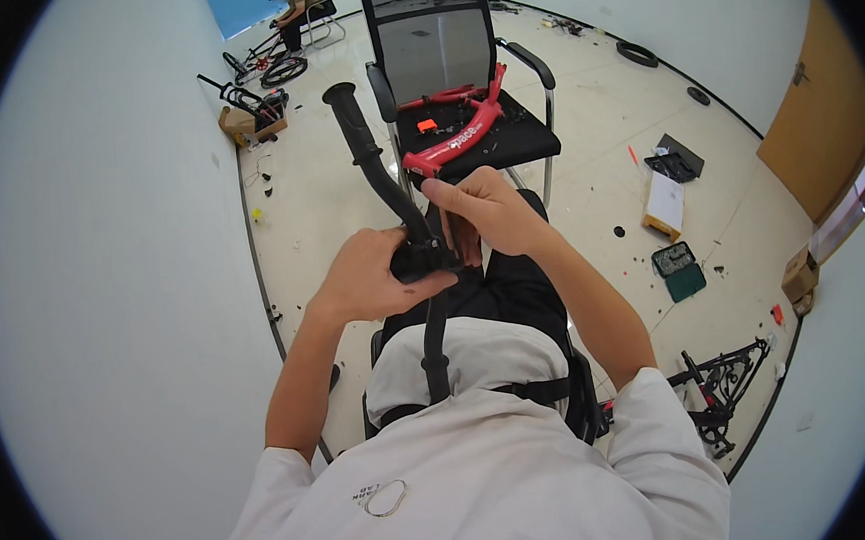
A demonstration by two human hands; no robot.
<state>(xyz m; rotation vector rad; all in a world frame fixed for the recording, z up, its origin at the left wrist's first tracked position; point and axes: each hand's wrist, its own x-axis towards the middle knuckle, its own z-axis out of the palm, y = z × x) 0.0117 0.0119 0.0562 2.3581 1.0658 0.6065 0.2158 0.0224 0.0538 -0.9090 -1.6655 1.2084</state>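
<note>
A black bicycle handlebar (384, 186) with rubber grips lies across my lap, one end up by the chair and the other against my shirt. My left hand (368, 279) is wrapped round its middle, where a black stem clamp (429, 255) sits. Just right of the clamp, my right hand (489, 211) is closed, its thumb raised and fingers curled down beside the stem. Whatever it pinches is dark, thin and mostly hidden. Ahead, a red bicycle frame (464, 139) rests on the seat of a black mesh chair (434, 44).
On the floor to the right lie a white box (664, 204), a green tool case (686, 277) and a black bicycle frame (717, 391). A cardboard box with forks (252, 122) stands at left. Far back, a seated person (299, 13) bends over bicycle parts. Small parts are scattered about.
</note>
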